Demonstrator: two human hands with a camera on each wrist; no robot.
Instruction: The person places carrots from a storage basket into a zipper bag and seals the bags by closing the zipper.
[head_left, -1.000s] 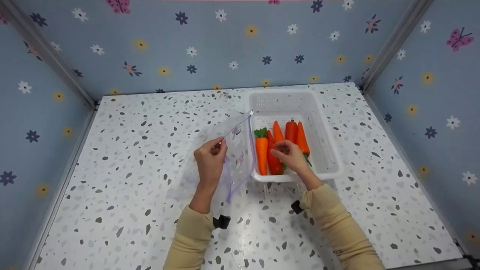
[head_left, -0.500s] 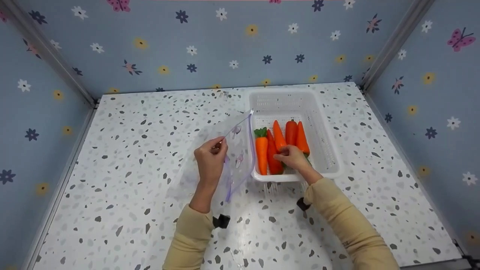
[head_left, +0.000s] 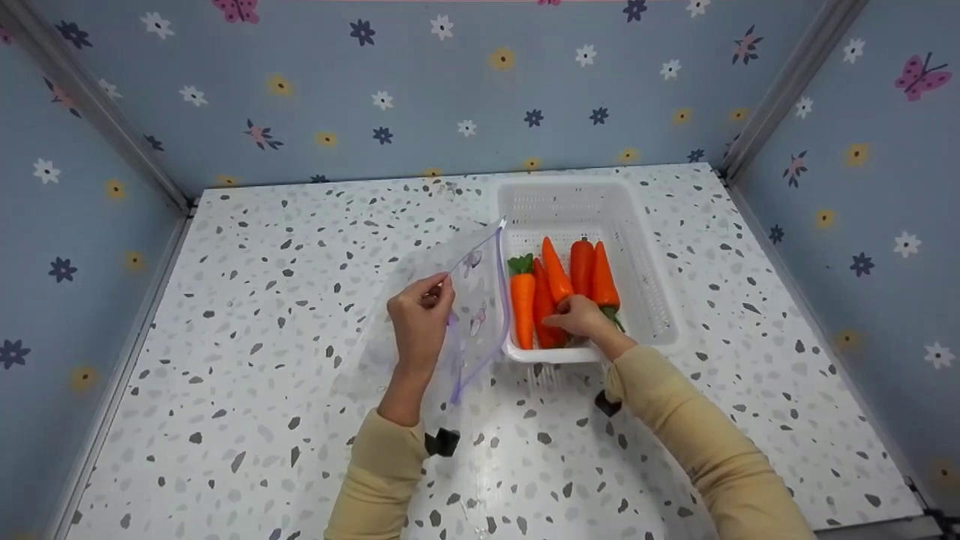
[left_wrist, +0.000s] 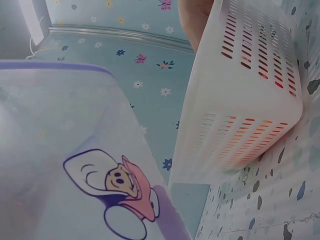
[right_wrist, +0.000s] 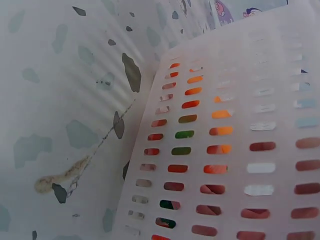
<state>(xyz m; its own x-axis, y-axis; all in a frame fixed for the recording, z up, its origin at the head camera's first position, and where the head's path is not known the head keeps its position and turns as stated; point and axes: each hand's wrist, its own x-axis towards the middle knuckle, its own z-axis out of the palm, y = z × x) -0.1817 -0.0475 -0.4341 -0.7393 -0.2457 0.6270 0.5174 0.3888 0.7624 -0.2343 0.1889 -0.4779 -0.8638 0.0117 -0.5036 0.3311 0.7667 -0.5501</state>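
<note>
My left hand (head_left: 421,319) pinches the edge of a clear zip bag (head_left: 487,281) with a purple seal, its mouth spread toward the basket. A white perforated basket (head_left: 664,300) stands to the right. My right hand (head_left: 583,319) reaches into it and pinches the lower end of an orange carrot (head_left: 555,270), whose tip points away from me; its leafy end is hidden. Beside it lie a leafy carrot (head_left: 523,307), a long red vegetable (head_left: 547,319), another red one (head_left: 582,262) and a carrot (head_left: 604,281). The left wrist view shows the bag's cartoon print (left_wrist: 115,185).
The basket's near wall (right_wrist: 235,150) fills much of the right wrist view, orange and green showing through its slots. A speckled white tabletop (head_left: 262,300) lies around bag and basket. Flower-patterned walls (head_left: 450,90) enclose the back and sides.
My right hand has lowered toward the near end of the basket and taken hold of the orange carrot, whose tip has swung slightly left. The left hand and bag have stayed still.
</note>
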